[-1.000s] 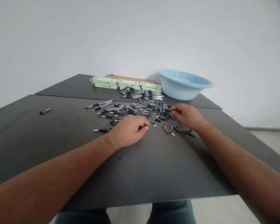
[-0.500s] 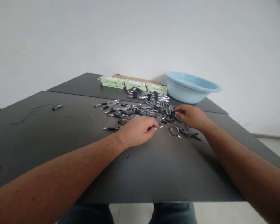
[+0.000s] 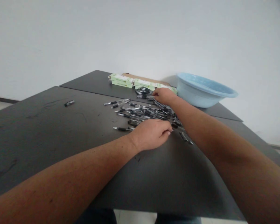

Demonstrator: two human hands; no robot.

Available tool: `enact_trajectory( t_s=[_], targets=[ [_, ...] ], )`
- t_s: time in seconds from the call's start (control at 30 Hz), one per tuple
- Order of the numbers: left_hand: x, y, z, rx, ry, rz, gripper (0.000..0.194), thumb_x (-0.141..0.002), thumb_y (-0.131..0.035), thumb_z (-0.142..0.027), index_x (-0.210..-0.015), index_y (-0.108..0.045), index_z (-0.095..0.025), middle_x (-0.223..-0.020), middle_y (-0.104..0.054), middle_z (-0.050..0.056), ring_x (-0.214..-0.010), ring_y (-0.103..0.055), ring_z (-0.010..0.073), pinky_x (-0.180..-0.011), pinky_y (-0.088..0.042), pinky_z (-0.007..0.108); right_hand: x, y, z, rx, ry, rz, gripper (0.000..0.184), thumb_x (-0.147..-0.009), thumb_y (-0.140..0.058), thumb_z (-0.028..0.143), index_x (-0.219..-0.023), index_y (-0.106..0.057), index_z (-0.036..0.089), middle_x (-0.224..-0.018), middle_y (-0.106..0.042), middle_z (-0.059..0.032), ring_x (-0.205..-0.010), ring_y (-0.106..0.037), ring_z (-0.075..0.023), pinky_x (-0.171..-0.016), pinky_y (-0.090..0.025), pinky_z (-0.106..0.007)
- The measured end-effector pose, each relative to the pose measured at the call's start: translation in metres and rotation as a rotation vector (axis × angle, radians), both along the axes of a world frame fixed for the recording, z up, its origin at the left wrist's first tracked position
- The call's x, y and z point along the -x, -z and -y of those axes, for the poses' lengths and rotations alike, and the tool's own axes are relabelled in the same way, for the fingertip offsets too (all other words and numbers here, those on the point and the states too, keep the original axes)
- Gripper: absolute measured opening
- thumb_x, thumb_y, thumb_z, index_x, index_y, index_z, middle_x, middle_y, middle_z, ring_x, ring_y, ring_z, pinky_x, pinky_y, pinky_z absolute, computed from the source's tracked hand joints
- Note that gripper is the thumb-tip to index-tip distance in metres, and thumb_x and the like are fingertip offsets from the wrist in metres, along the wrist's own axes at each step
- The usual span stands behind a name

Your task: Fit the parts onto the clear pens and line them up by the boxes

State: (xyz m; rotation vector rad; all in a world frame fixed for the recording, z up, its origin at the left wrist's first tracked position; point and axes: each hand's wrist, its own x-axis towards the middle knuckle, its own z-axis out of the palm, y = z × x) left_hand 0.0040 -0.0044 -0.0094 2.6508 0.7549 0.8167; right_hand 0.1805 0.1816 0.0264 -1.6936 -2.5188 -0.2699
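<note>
A loose heap of black-and-clear pens (image 3: 142,113) is spread over the middle of the grey table. At its near edge lies my left hand (image 3: 152,133), fingers curled and thumb pressed in; what it holds, if anything, is too small to make out. My right hand (image 3: 163,95) reaches across the heap to a row of stacked pens (image 3: 143,92) in front of the green boxes. Its bent fingers touch the right part of that row, and whatever sits between the fingertips is hidden. A few short pen parts (image 3: 186,138) lie beside my right forearm.
Green-and-white boxes (image 3: 122,81) stand in a line at the back, with a brown board (image 3: 146,77) behind them. To their right is a light blue basin (image 3: 198,95). One short dark piece (image 3: 69,103) lies alone on the left. A seam crosses the grey tabletop (image 3: 91,121).
My right hand has moved from the heap's right side back and left to the stacked pens. My left hand stays curled at the near edge. The view has shifted slightly left.
</note>
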Motion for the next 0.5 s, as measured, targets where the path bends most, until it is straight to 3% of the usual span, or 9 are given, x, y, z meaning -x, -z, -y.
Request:
enact_trajectory(
  t_s=[0.2, 0.5],
  targets=[
    [-0.001, 0.001, 0.000, -0.027, 0.024, -0.023, 0.020, -0.099, -0.052, -0.022, -0.104, -0.071, -0.019, -0.101, -0.078, 0.004, -0.098, -0.074, 0.0245, -0.089, -0.057, 0.037, 0.015, 0.012, -0.025, 0.088, 0.022, 0.133, 0.029, -0.089, -0.069, 0.026, -0.113, -0.084, 0.023, -0.116, -0.082, -0.0108, -0.110, -0.073, -0.0303, -0.097, -0.052, -0.037],
    [-0.002, 0.000, 0.000, -0.045, 0.015, -0.025, 0.020, -0.099, -0.051, -0.021, -0.104, -0.071, -0.020, -0.101, -0.077, 0.004, -0.098, -0.074, 0.0246, -0.088, -0.057, 0.036, 0.028, 0.010, -0.021, 0.142, 0.057, 0.185, 0.026, -0.091, -0.068, 0.030, -0.104, -0.086, 0.017, -0.110, -0.082, -0.0171, -0.104, -0.075, -0.0316, -0.093, -0.054, -0.037]
  ],
)
